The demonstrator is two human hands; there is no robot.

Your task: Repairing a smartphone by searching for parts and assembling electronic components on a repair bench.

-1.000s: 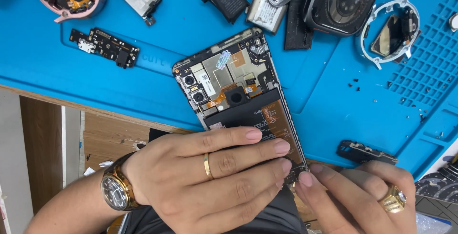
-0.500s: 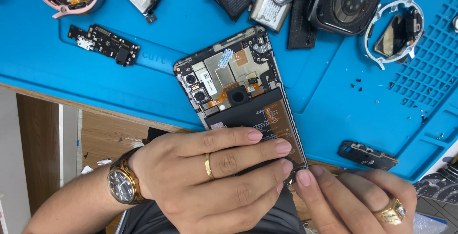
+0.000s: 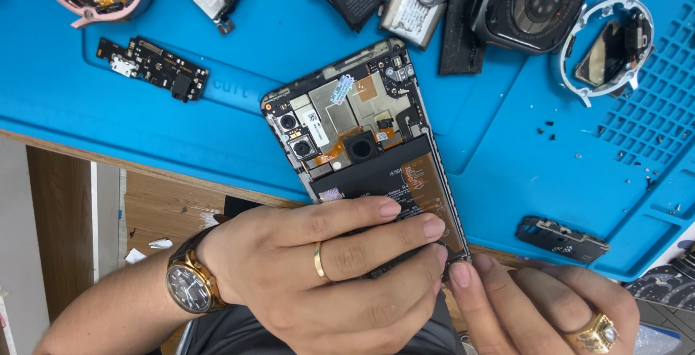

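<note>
An opened phone (image 3: 365, 141) is laid back-side up and slightly tilted on a blue mat (image 3: 521, 174), its lower end reaching past the mat's front edge. Its back cover is off: camera modules, metal shields and a dark battery are exposed inside the black frame.

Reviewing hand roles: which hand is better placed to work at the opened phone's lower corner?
Probably the right hand: its fingertip already sits at the opened phone's lower corner, while the left hand lies flat across it, steadying.
</note>
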